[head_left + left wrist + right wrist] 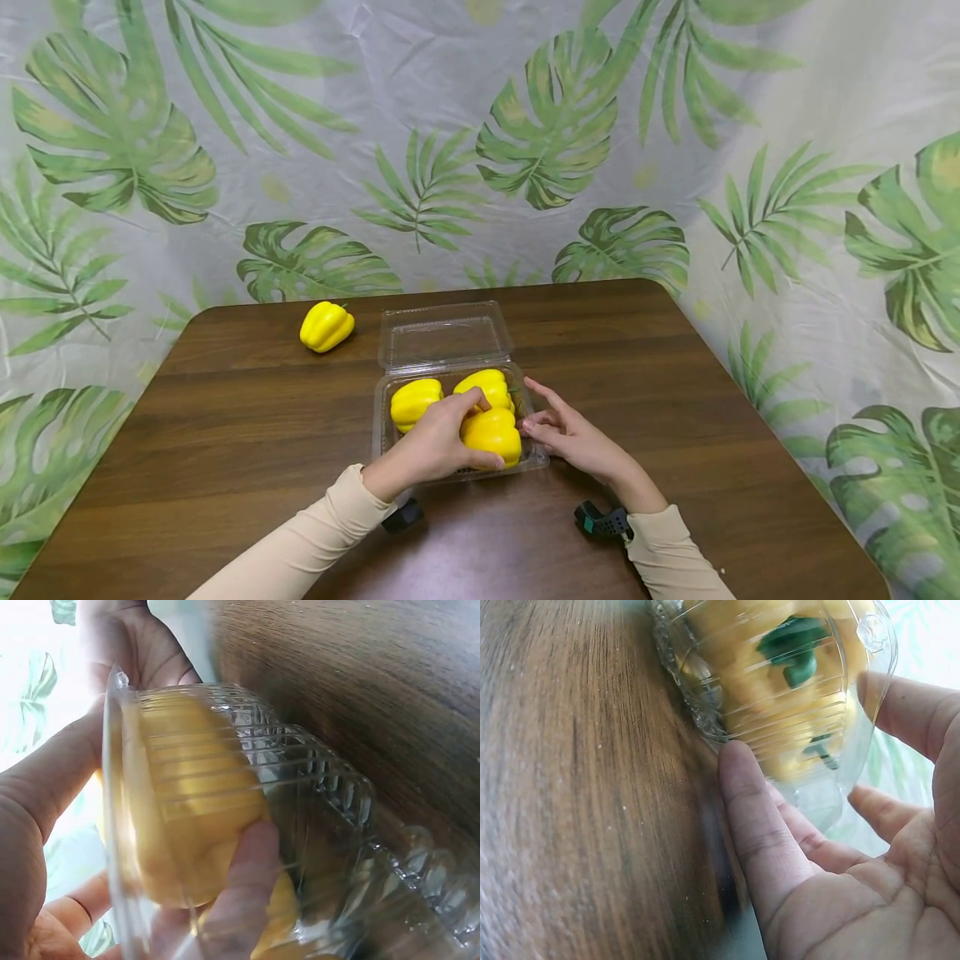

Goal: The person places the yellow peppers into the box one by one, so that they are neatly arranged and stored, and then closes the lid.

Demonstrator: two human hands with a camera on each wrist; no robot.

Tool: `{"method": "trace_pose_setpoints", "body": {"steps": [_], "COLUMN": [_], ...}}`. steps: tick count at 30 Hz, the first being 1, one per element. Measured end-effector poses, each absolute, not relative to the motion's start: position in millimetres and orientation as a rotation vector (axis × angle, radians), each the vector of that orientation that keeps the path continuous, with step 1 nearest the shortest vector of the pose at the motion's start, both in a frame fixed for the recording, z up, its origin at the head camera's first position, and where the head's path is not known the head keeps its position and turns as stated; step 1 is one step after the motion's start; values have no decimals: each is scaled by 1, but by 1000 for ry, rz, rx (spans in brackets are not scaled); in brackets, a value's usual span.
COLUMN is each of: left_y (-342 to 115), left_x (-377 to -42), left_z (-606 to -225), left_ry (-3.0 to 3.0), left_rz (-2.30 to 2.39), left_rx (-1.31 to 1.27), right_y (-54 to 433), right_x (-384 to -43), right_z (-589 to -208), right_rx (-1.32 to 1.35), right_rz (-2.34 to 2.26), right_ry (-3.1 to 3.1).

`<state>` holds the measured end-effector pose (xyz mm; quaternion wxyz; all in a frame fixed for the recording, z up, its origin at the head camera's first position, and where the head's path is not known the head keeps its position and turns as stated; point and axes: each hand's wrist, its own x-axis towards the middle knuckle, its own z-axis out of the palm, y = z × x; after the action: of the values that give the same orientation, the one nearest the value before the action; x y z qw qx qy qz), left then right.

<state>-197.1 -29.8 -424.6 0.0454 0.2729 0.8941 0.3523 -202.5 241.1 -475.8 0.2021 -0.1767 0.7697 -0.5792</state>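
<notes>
My left hand [435, 437] is pinching a yellow pepper [492, 442] with its thumb and fingers. That pepper is inside the clear box [381, 417], at the near right part. My right hand [576, 437] is at the right side of the box, with its fingers spread and touching the wall. Two more peppers are in the box: the back pepper [483, 385] and the left pepper [412, 404]. Through the box wall I see a green stem [795, 652]. The lid [444, 333] lies open behind the box. A fourth pepper [327, 327] sits on the brown table [225, 467], well apart from the box, back and to the left. A leafy cloth [420, 108] hangs far behind the box.
</notes>
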Motion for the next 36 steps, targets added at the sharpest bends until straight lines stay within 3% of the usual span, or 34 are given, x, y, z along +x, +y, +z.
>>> {"method": "trace_pose_setpoints", "body": {"steps": [36], "left_y": [-36], "left_x": [-191], "left_z": [-428], "left_ry": [2707], "left_rz": [1057], "left_rx": [873], "right_y": [241], "right_x": [-201], "right_z": [-474], "right_rx": [-473], "right_rz": [-1606], "right_ry": [2162]}}
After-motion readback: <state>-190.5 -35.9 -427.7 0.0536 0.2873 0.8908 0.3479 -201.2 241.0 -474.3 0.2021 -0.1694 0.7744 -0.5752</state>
